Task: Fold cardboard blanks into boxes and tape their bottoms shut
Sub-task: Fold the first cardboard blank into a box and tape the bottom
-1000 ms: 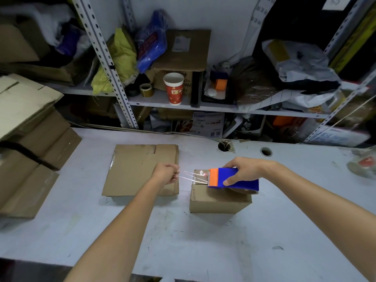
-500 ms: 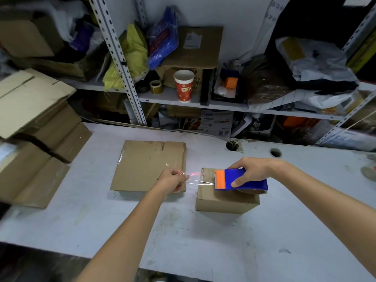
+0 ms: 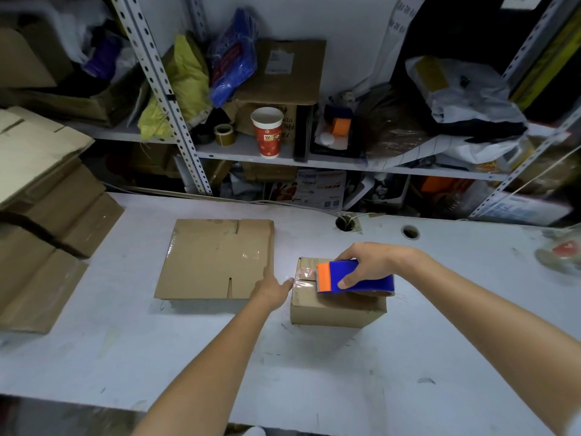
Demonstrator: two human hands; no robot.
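Box [image 3: 336,306] sits mid-worktop [image 3: 314,372], closed flaps up, just right of a flat blank [image 3: 213,262]. Left grip [image 3: 272,289]: fingers extended, pressing the tape end onto the box's left face. Right grip [image 3: 371,262]: wrapped round the tape dispenser [image 3: 358,276], which rests on the box top. Risks, judged: the light box slides under the pull, the tape end peels, or the strip drifts off the seam and wrinkles.

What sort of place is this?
Most likely a packing bench in a stockroom. The right hand holds a blue tape dispenser on a small cardboard box, flat cardboard blanks are stacked at the left of the table, and metal shelving behind holds mailing bags and a tape roll.
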